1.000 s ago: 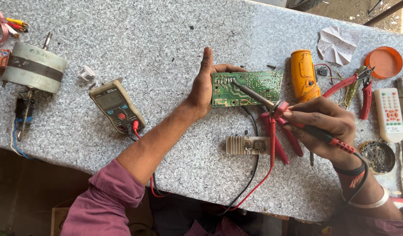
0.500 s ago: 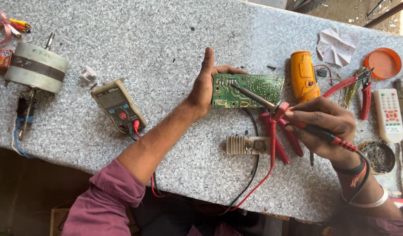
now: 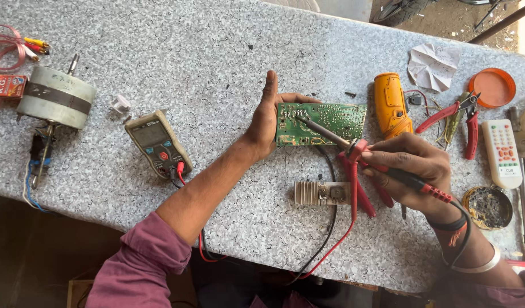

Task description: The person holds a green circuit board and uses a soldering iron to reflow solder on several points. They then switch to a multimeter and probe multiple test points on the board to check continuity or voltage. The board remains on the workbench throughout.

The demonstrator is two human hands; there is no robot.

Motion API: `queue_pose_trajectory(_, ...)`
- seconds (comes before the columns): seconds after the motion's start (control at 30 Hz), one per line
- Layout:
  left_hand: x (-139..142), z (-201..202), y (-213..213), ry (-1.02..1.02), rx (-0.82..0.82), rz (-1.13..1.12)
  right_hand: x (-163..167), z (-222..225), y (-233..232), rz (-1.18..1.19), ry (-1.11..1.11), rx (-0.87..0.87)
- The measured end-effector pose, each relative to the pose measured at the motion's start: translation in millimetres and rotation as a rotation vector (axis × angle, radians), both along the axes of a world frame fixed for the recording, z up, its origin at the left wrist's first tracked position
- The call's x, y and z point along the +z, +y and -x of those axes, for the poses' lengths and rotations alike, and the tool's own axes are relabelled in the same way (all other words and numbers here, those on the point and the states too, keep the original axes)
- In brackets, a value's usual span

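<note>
Board in question: green rectangular printed circuit board (image 3: 322, 124), solder side up, lying flat on the grey speckled stone bench top (image 3: 217, 51), approx. centre of view. My left hand (image 3: 266, 120) stands on edge, fingers straight and together, palm pressed against the board's left short edge as a stop; it braces, no wrap-around grip. My right hand (image 3: 413, 168) is closed around the red-and-black handled soldering iron (image 3: 382, 165), pencil-style, w/ metal tip resting on the board's upper left area.

Handling judgement: board looks light, thin, stiff, but brittle at joints and traces; likely slides easily on smooth stone, hence the brace. Best hold is by bare edges, not the soldered face, and well away from the tip, which I take to be hot.

Nearby: ribbed aluminium heat sink block (image 3: 322, 193) just below the board, black and red leads running under it. Yellow-grey digital multimeter (image 3: 158, 144) to the left, well apart. Orange cylindrical tool body (image 3: 391, 104) just right of the board. Red-handled pliers (image 3: 456, 114) and white remote control (image 3: 500, 153) further right.
</note>
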State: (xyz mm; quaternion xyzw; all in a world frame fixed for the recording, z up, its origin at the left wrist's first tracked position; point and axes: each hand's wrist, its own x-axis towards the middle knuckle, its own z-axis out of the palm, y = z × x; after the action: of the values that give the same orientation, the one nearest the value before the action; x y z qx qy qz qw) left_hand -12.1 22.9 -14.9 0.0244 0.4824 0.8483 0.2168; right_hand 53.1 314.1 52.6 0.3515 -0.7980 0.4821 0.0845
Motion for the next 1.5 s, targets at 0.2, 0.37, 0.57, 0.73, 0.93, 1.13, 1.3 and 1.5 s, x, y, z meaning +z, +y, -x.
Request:
queue_pose_trajectory(0.2,-5.6,1.6,0.5,0.010,0.004,-0.001,-1.7,-1.2,-1.0,-0.008,-0.003,-0.006)
queue_pose_trajectory(0.37,-5.0,2.0,1.6,-0.001,0.013,-0.005,-4.5,0.3,-2.9,0.000,0.023,-0.013)
queue_pose_trajectory(0.57,-4.4,1.0,1.7,0.042,0.008,0.006,-5.6,-0.9,-0.3,0.004,-0.014,-0.012)
queue_pose_trajectory(0.73,-6.4,1.4,2.1,0.012,0.010,0.008,-5.2,0.9,0.4,-0.021,-0.009,-0.026)
queue_pose_trajectory(0.93,-5.8,1.3,2.0,0.025,0.010,0.009,-1.2,1.7,1.7,-0.007,-0.037,0.001)
queue_pose_trajectory(1.13,-5.5,1.2,3.7,0.031,0.012,0.017,0.0,1.1,1.8,-0.015,-0.058,-0.009)
queue_pose_trajectory(1.3,-5.9,0.1,3.4,0.032,0.017,0.025,-0.7,0.1,2.1,-0.039,-0.048,-0.022)
queue_pose_trajectory(1.5,-4.2,-0.2,4.5,0.017,0.020,0.028,-4.0,0.7,1.7,-0.045,-0.027,-0.047)
